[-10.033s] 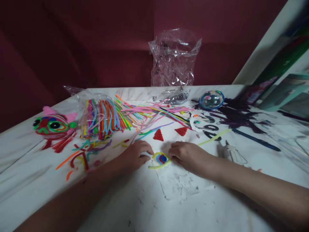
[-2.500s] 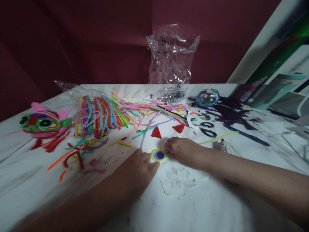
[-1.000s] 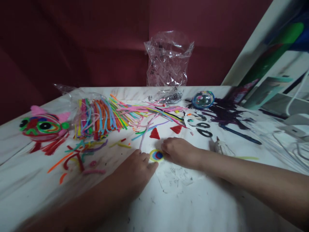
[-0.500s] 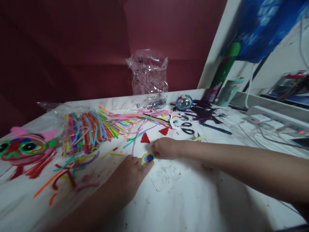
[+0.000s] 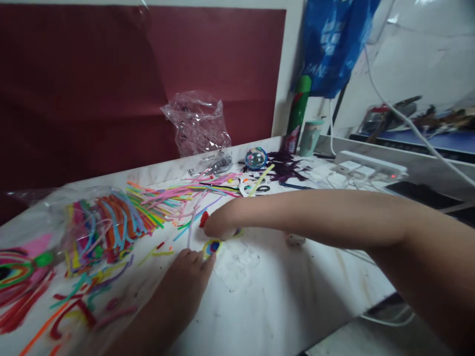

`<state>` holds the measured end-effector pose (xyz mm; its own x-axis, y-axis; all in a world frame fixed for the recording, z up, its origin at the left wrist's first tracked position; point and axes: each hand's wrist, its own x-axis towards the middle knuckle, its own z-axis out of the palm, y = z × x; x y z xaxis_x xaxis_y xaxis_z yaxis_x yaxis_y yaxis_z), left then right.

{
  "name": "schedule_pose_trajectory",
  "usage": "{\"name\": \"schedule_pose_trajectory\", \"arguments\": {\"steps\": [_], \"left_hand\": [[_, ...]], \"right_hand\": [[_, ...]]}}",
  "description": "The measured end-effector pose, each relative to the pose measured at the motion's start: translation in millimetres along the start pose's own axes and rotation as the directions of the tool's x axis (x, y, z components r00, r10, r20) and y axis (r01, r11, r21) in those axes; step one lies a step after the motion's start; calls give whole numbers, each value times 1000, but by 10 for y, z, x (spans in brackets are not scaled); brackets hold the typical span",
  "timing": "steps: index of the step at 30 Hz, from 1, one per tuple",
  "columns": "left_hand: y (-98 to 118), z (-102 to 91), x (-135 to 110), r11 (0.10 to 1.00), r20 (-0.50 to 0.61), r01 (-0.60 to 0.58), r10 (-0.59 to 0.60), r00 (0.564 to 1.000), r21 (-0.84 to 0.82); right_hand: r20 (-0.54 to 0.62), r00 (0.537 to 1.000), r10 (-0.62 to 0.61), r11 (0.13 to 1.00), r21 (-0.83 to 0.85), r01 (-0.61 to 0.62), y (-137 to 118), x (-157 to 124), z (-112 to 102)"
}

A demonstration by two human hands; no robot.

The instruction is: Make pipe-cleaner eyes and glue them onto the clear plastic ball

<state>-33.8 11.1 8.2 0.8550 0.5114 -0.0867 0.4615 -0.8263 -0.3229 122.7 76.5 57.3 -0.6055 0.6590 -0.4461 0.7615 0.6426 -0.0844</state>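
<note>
Our left hand (image 5: 189,269) lies flat on the desk (image 5: 282,306), fingertips pressing the coiled eye disc (image 5: 213,246). Just beyond it, our right hand (image 5: 222,225) is curled, pinching a yellow-green stem (image 5: 261,174) at the disc's far edge. The disc looks nearly wound; the outer ring seems unfinished. Farther off lie spare stems (image 5: 122,220) and a crumpled bag (image 5: 198,126).

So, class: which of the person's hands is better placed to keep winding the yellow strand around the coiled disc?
Probably the right hand: it sits at the yellow strand beside the coiled disc, while the left hand lies flat, fingertips steadying the disc.
</note>
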Motion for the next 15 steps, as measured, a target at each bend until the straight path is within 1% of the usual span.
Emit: {"name": "schedule_pose_trajectory", "arguments": {"steps": [3, 5, 7, 10, 13, 15], "left_hand": [[-22, 45, -6, 1000, -39, -5, 5, 999, 16], [-31, 53, -12, 1000, -51, -12, 12, 999, 8], [-29, 35, -16, 1000, -45, -23, 22, 999, -7], [-8, -16, -16, 1000, -17, -4, 4, 1000, -13], [15, -44, -13, 1000, 24, 9, -8, 1000, -15], [23, -43, -15, 1000, 29, 8, -7, 1000, -21]], "right_hand": [[181, 981, 70, 991, -121, -49, -84, 18, -93], [240, 967, 88, 985, -166, -48, -107, -9, -108], [264, 961, 82, 982, -183, -34, -83, -49, -86], [232, 971, 49, 983, -185, -5, 4, -112, -17], [156, 988, 15, 984, -175, 13, 71, -189, 45], [104, 995, 13, 987, -161, 4, 82, -245, 73]]}}
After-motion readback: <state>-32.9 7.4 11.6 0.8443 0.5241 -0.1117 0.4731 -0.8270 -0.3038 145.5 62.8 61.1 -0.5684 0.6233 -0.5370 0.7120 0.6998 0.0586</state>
